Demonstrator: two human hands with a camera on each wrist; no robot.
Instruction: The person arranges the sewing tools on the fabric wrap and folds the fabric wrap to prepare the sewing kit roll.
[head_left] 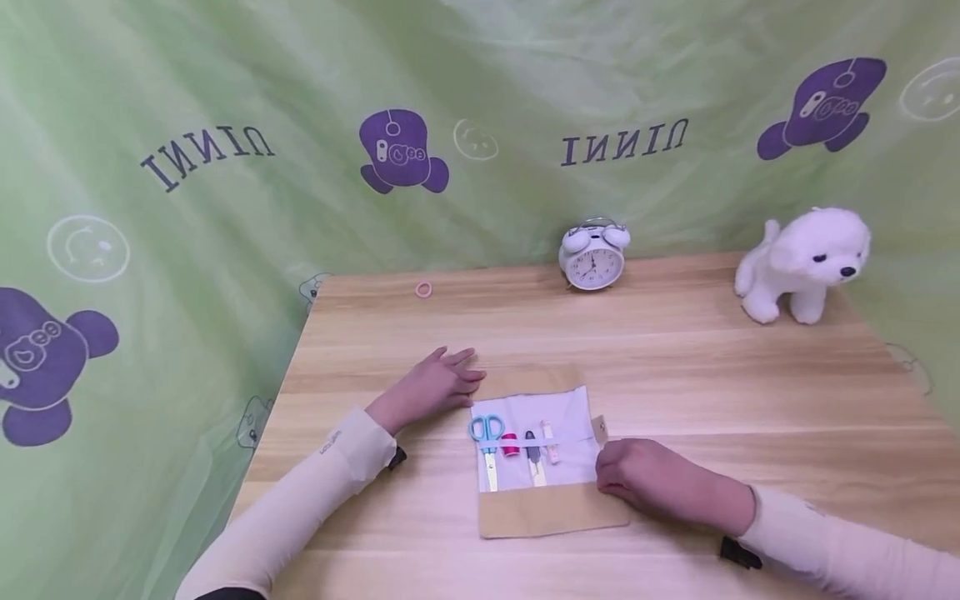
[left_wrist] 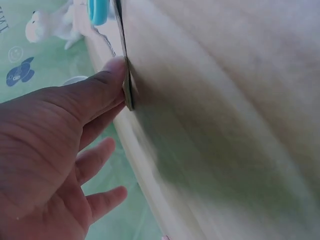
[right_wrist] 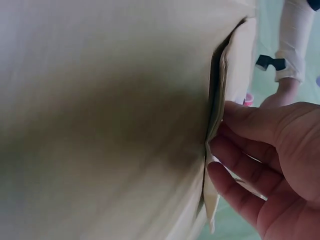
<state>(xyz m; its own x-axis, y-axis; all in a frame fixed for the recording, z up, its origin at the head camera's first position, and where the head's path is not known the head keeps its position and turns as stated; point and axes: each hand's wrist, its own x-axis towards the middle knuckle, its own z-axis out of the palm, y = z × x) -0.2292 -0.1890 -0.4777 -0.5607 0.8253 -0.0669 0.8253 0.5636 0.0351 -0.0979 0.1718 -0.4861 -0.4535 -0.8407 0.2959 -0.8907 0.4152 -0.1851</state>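
A tan fabric case [head_left: 551,510] with a white lining lies unfolded on the table. Under its white strap sit blue-handled scissors [head_left: 489,450], a red thread spool [head_left: 510,444], a dark-handled tool [head_left: 534,454] and a pale pink item [head_left: 551,442]. At the case's upper left corner my left hand [head_left: 429,390] pinches the edge between thumb and finger, other fingers spread, as the left wrist view shows [left_wrist: 55,130]. My right hand [head_left: 667,483] holds the right edge below the snap tab [head_left: 599,429]; in the right wrist view its thumb and fingertips pinch that edge [right_wrist: 265,155].
A white alarm clock [head_left: 593,257] stands at the table's back edge. To its left lies a small pink ring [head_left: 423,289], and a white plush dog [head_left: 802,262] stands at the back right. Green patterned cloth [head_left: 322,67] hangs behind the wooden table [head_left: 375,325].
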